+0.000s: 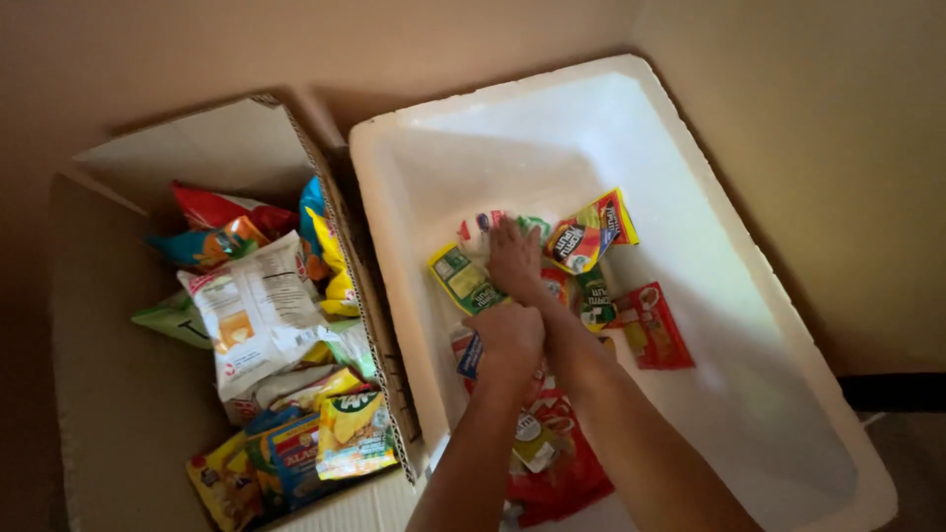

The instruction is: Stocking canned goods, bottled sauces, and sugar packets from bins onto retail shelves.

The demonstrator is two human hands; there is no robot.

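Both my arms reach into a white foam box (690, 167). My right hand (514, 258) lies flat with fingers spread on a whitish packet (477, 229) at the far end of a pile of small snack packets. A green and yellow packet (463, 279) is just left of it, and a yellow and red one (591, 232) just right. My left hand (507, 340) is curled, knuckles up, nearer to me, with the edge of a blue and red packet (470, 357) sticking out from under it. Red packets (567, 463) lie under my forearms.
An open cardboard box (128, 394) stands against the foam box's left side, holding several snack bags, among them a large white bag (258, 310) and yellow ones (350, 429). A red packet (655, 325) lies apart in the foam box. Beige walls surround both boxes.
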